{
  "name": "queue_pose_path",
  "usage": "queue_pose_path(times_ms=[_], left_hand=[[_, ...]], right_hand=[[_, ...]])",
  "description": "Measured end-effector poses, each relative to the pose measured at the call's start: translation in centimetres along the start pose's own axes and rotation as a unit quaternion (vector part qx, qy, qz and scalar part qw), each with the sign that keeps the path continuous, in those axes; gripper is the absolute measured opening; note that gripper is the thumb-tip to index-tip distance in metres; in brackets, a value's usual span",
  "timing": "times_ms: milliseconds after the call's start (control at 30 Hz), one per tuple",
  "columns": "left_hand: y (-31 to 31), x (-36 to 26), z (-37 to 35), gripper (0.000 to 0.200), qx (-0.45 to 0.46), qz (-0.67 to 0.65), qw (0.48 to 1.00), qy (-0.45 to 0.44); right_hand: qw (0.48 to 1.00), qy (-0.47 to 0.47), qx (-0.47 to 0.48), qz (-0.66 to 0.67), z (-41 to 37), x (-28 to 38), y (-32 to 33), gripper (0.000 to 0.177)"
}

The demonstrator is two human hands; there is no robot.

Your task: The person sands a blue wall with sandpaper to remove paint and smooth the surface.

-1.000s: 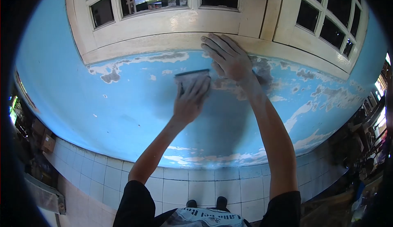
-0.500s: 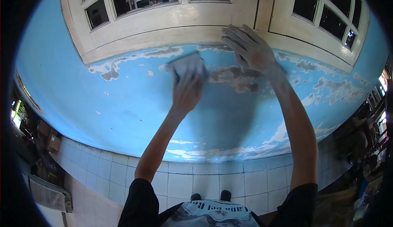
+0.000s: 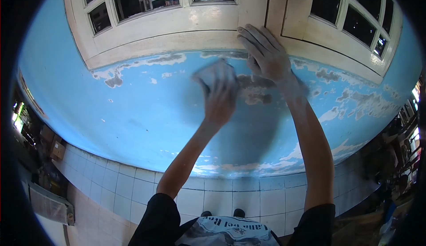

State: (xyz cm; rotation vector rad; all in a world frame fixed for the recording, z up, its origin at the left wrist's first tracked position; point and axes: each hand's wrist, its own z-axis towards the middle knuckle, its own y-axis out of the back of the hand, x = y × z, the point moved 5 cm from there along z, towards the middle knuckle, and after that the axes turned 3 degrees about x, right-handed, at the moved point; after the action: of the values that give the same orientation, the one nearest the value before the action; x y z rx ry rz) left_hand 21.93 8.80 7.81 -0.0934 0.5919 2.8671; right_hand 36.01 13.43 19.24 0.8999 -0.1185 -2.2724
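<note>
Pressing flat against the blue wall (image 3: 133,108), a flat grey tool (image 3: 213,74) is held in the left hand (image 3: 220,102) just below the cream window frame (image 3: 177,28). The tool is smeared by motion blur, so whether it is a sanding sheet or a scraper cannot be told. The left grip is closed on it, with the fingers laid over its back, seemingly so that pressure is spread across its whole face rather than along one edge. The tool is set at the left margin of a bare brownish patch (image 3: 255,90) where the paint is gone, and more flaked spots are seen along the strip of wall under the frame. The right hand (image 3: 266,53) is laid on the lower rail of the frame, just above and to the right of the tool. Its grip is apart, the fingers spread and flat, and nothing is held in it. The hand appears to be placed there as a brace, so that the body is steadied while weight is leaned into the wall. Both arms are stretched upward and forward. Below them a band of white tiles (image 3: 213,201) is seen, and the tips of dark shoes (image 3: 222,213) are just visible close to it.
</note>
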Motion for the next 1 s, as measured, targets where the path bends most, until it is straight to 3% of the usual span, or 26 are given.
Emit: queue_pose_path(times_ms=[67, 100, 167, 200, 267, 300, 367, 400, 467, 533, 600, 633, 700, 733, 767, 800, 833, 900, 933, 1000], left_hand=[[-1.3, -0.8, -1.4, 0.059, 0.197, 0.000, 0.979, -0.059], [-1.2, 0.2, -0.7, 0.059, 0.195, 0.003, 0.979, -0.059], [1.8, 4.4, 1.7, 0.061, -0.050, -0.112, 0.991, 0.060], [1.8, 4.8, 2.1, 0.061, -0.051, -0.109, 0.991, 0.061], [2.3, 5.9, 2.5, 0.062, -0.096, -0.077, 0.980, 0.155], [0.8, 3.9, 1.5, 0.061, -0.102, -0.191, 0.974, 0.065], [-2.7, -2.1, -2.5, 0.058, 0.099, 0.025, 0.990, -0.094], [-2.8, -2.3, -4.0, 0.058, 0.101, 0.025, 0.990, -0.093], [-4.0, -3.2, -5.1, 0.057, 0.188, -0.014, 0.974, -0.124], [-3.2, -0.1, -3.9, 0.058, 0.116, 0.034, 0.991, -0.062], [0.1, 2.9, -0.8, 0.055, -0.032, -0.187, 0.981, 0.024], [0.3, 2.7, 0.8, 0.055, -0.030, -0.188, 0.982, 0.020], [1.5, 3.7, 2.0, 0.056, -0.120, -0.101, 0.979, 0.133], [1.4, 2.8, 0.9, 0.056, -0.114, -0.096, 0.979, 0.136], [-0.7, -0.2, 0.1, 0.056, 0.068, 0.019, 0.997, 0.026], [-2.8, -2.0, -1.1, 0.056, 0.246, 0.132, 0.957, -0.084], [-2.9, -1.5, -1.2, 0.056, 0.244, 0.136, 0.957, -0.082], [-1.6, -0.2, -1.1, 0.055, 0.137, 0.025, 0.987, -0.086], [-1.0, 0.9, -0.4, 0.055, 0.134, 0.027, 0.987, -0.084], [1.8, 5.3, 2.0, 0.054, -0.073, -0.109, 0.983, 0.130]], right_hand=[[1.000, 0.002, -0.007, 0.008, 0.0, 0.1, 0.0, 0.052], [1.000, 0.004, -0.007, 0.004, 0.0, 0.0, 0.0, 0.051], [1.000, 0.009, -0.008, 0.003, 0.0, 0.1, 0.0, 0.051], [1.000, 0.008, -0.016, 0.001, 0.0, 0.1, 0.0, 0.051], [1.000, 0.004, -0.023, -0.001, 0.0, 0.1, 0.0, 0.051], [1.000, 0.002, -0.016, -0.004, -0.1, 0.0, 0.0, 0.052], [1.000, 0.001, -0.008, -0.003, -0.1, 0.0, 0.0, 0.053], [1.000, 0.006, -0.012, 0.006, -0.1, 0.1, 0.2, 0.053], [1.000, 0.014, -0.017, 0.008, -0.1, -0.2, 0.3, 0.054], [1.000, 0.009, -0.013, 0.002, -0.2, -0.2, 0.0, 0.056], [1.000, 0.009, -0.020, -0.003, -0.1, -0.1, 0.0, 0.056], [1.000, 0.010, -0.026, -0.007, -0.2, -0.1, 0.0, 0.056], [1.000, 0.005, -0.023, -0.001, -0.1, -0.4, 0.3, 0.056], [1.000, 0.005, -0.019, 0.007, -0.2, -0.1, 0.2, 0.055], [1.000, 0.007, -0.021, 0.012, -0.3, 0.0, 0.2, 0.055], [1.000, 0.006, -0.023, 0.015, -0.4, 0.0, 0.2, 0.054], [1.000, 0.004, -0.027, 0.015, -0.3, -0.2, 0.3, 0.053], [0.999, 0.004, -0.031, 0.015, -0.2, -0.2, 0.3, 0.052], [0.999, 0.002, -0.031, 0.015, -0.3, -0.2, 0.3, 0.051], [0.999, 0.004, -0.044, 0.014, -0.3, -0.1, 0.2, 0.050]])
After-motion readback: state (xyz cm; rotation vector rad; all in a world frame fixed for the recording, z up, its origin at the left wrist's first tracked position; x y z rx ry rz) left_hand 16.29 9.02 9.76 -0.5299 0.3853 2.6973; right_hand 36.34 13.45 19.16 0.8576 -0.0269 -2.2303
